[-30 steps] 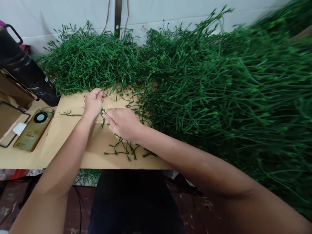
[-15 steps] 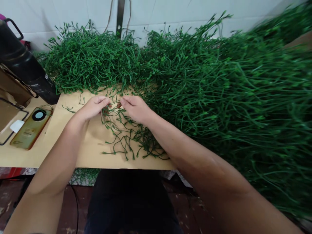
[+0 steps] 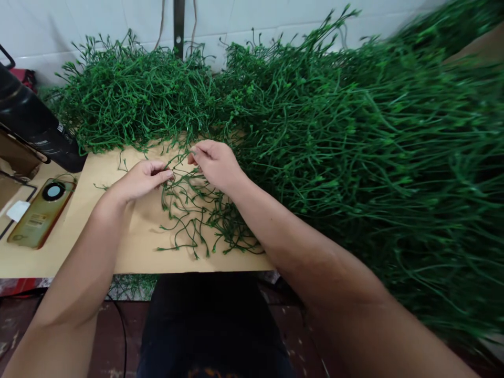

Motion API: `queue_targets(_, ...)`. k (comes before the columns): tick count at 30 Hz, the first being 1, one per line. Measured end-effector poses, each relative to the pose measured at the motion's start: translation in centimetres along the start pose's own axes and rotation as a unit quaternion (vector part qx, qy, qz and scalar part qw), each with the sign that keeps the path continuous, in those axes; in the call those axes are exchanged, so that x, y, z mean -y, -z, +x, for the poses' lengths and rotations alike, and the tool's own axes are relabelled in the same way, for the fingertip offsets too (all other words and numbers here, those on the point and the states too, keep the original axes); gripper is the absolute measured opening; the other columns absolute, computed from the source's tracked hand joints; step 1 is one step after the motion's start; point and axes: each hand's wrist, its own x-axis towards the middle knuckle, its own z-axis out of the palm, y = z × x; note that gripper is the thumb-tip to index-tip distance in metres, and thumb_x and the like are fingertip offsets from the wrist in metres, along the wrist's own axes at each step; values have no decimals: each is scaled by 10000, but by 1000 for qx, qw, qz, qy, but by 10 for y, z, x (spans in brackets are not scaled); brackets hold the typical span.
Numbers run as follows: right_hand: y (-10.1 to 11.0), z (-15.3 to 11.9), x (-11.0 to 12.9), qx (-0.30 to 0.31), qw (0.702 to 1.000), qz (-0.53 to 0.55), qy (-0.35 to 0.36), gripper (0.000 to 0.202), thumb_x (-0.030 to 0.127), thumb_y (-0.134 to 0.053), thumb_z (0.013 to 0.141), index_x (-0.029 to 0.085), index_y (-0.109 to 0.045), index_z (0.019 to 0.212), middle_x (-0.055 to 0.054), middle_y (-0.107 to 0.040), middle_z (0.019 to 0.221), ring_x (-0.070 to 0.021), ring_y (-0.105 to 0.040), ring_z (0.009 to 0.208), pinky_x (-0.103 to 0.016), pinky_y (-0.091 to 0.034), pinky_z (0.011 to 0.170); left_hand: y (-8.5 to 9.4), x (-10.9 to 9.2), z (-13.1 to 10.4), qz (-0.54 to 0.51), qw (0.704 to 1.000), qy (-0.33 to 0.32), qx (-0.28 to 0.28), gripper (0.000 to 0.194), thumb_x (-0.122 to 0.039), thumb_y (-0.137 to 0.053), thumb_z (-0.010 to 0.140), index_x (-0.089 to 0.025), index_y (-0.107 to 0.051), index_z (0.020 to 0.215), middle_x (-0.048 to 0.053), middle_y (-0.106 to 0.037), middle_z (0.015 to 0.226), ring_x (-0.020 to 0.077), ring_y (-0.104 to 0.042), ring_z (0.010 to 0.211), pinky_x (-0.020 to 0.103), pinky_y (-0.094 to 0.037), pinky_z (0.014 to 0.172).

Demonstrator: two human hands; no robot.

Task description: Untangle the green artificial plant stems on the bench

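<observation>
Thin green stems with small branched tips, like artificial greenery, lie in a loose bunch (image 3: 197,226) on the tan board below my hands. My left hand (image 3: 144,180) is closed in a pinch around one end of a green stem (image 3: 179,158) in front of me. A little higher and to the right, my right hand (image 3: 216,164) pinches the other end of it between thumb and fingertips. The fingers' undersides and the exact grip points are partly hidden.
A large heap of green stems (image 3: 346,131) covers the right side, and another pile (image 3: 134,94) lies along the tiled wall. At left stand a black bottle (image 3: 35,121) and a phone (image 3: 41,215) lying on the tan board (image 3: 94,247).
My right hand has risen slightly and my left hand has dropped a little, so they sit farther apart in height. The whole view has shifted somewhat, with things sliding left.
</observation>
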Motion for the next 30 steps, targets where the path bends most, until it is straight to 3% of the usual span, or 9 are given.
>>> queue_targets(3, -4, 0, 1, 10, 983, 177, -56, 293, 176, -375, 887, 166, -457, 605, 8, -470, 629, -72, -438, 585, -218, -384, 594, -2, -1, 0, -9, 1000, 5, -10, 202, -286, -539, 768, -149, -522, 620, -60, -369, 498, 61, -308, 473, 221, -263, 500)
queue_targets(6, -7, -2, 4, 18, 965, 259, -33, 292, 168, -370, 889, 169, -445, 607, 16, -469, 621, -65, -434, 572, -208, -386, 585, -4, 11, 7, 10, 996, -13, -86, 221, -269, -527, 758, -153, -477, 577, -56, -338, 505, 68, -301, 499, 224, -262, 521)
queue_targets(11, -10, -10, 13, 9, 984, 166, 70, 323, 197, -431, 878, 168, -439, 556, 21, -431, 581, -68, -389, 572, -220, -351, 605, -8, 24, 19, 98, 983, -57, -144, 193, -259, -479, 763, -162, -523, 602, -31, -415, 549, 102, -378, 566, 238, -289, 578)
queue_targets(15, -14, -16, 18, -1, 992, 92, 82, 367, 305, -372, 912, 182, -408, 568, 11, -411, 600, -85, -398, 606, -237, -369, 624, -13, 16, 21, 143, 974, -68, -161, 204, -226, -457, 766, -191, -523, 576, -20, -422, 528, 122, -370, 550, 246, -269, 557)
queue_targets(18, -9, -28, 28, -9, 993, 47, 109, 386, 346, -339, 924, 189, -389, 574, 0, -434, 617, -97, -428, 634, -254, -393, 648, -6, 20, 22, 165, 967, -53, -187, 191, -194, -493, 750, -202, -526, 562, -12, -425, 522, 137, -376, 557, 255, -263, 563)
queue_targets(22, 20, -55, 63, -52, 975, 32, 212, 341, 274, -297, 938, 211, -393, 617, -2, -481, 664, -94, -477, 642, -258, -412, 634, 25, 42, 16, 211, 925, 93, -302, 226, -148, -534, 719, -192, -465, 509, -14, -346, 494, 142, -335, 547, 271, -236, 572)
queue_targets(24, 39, -62, 80, -71, 960, -1, 270, 312, 217, -333, 926, 223, -376, 616, 2, -482, 654, -90, -484, 635, -256, -400, 608, 35, 47, 12, 184, 911, 115, -351, 271, -222, -539, 751, -193, -432, 504, -21, -328, 485, 136, -325, 539, 270, -231, 561)
queue_targets(27, 64, -56, 86, -115, 950, -141, 255, 322, 249, -389, 901, 230, -385, 579, -26, -492, 632, -115, -464, 616, -297, -367, 587, 30, 39, 10, 125, 941, 41, -313, 305, -283, -538, 764, -183, -412, 504, -36, -304, 478, 112, -321, 525, 256, -235, 540)
queue_targets(30, 98, -43, 67, -186, 923, -312, 128, 263, 299, -448, 855, 216, -528, 619, -63, -539, 709, -181, -531, 745, -353, -381, 688, 14, 25, 13, 84, 967, 4, -240, 262, -301, -560, 739, -163, -478, 532, -47, -320, 473, 87, -309, 500, 242, -229, 514)
